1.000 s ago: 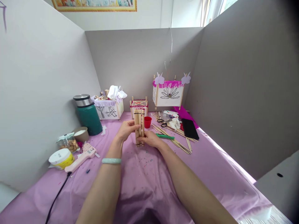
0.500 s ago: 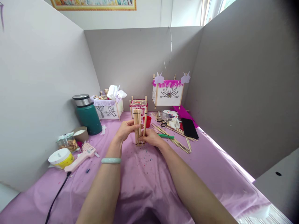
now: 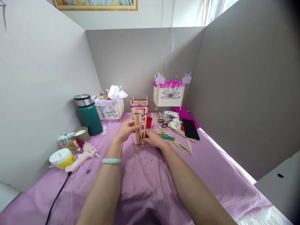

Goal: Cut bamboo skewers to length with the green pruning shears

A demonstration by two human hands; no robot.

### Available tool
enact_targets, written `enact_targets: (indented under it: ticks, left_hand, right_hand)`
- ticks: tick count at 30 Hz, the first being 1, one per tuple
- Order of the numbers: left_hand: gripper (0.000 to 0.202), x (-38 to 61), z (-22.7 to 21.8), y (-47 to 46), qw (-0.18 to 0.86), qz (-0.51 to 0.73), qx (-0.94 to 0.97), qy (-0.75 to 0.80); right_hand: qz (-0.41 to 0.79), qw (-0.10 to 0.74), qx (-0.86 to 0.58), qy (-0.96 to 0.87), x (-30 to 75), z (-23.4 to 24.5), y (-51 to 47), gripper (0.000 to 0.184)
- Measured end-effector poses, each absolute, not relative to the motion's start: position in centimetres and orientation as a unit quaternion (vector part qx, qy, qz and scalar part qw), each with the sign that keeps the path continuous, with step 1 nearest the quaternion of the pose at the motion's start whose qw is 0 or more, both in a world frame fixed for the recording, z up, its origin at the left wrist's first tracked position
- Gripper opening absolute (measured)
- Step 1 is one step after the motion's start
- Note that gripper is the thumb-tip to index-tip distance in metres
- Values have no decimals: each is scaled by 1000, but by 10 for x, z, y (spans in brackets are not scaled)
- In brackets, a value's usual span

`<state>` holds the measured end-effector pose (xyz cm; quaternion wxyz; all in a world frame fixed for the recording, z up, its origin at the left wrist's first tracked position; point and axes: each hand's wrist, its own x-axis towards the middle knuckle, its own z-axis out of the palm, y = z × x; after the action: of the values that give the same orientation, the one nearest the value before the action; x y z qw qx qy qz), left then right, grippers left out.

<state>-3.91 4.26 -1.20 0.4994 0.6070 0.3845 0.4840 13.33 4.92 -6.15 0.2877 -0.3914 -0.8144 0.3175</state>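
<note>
A bundle of wooden sticks (image 3: 138, 120) bound with dark bands stands upright over the pink table cover. My left hand (image 3: 126, 130) is closed around the bundle's middle from the left. My right hand (image 3: 153, 139) is closed on the lower end of one single stick (image 3: 145, 122), which leans a little away from the bundle's right side. A pale green bangle (image 3: 112, 161) is on my left wrist.
At the left lie a pink glue gun (image 3: 81, 157) with a black cord, a white tub (image 3: 61, 158), a paper cup (image 3: 81, 134) and a green flask (image 3: 88, 115). Paper lanterns (image 3: 169, 93) stand at the back. Loose sticks (image 3: 178, 142), scissors (image 3: 162, 122), a red cup (image 3: 148, 122) and a black phone (image 3: 190, 129) lie at the right.
One stick has come away from the bundle's right side, pulled by my right hand. The bundle stays upright in my left hand.
</note>
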Motion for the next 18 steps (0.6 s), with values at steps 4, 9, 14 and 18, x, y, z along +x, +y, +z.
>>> enact_targets:
  ticks: [4,9,14,18]
  left_hand:
    - [37,-39,-12,43,506,483,606,378]
    - [40,-40,-13,44,512,485,610,362]
    - [40,-40,-12,42,508,488,606,370]
    - [40,-40,-12,42,513,487,606,364]
  right_hand:
    - [316,303,-380,-815,134,-59,47,21]
    - [281,300,-395,-821,132,-56,46,22]
    - [290,310,-383,-821,132,-59,47,19]
    - [307,325,-366,-816,133,-60,47,19]
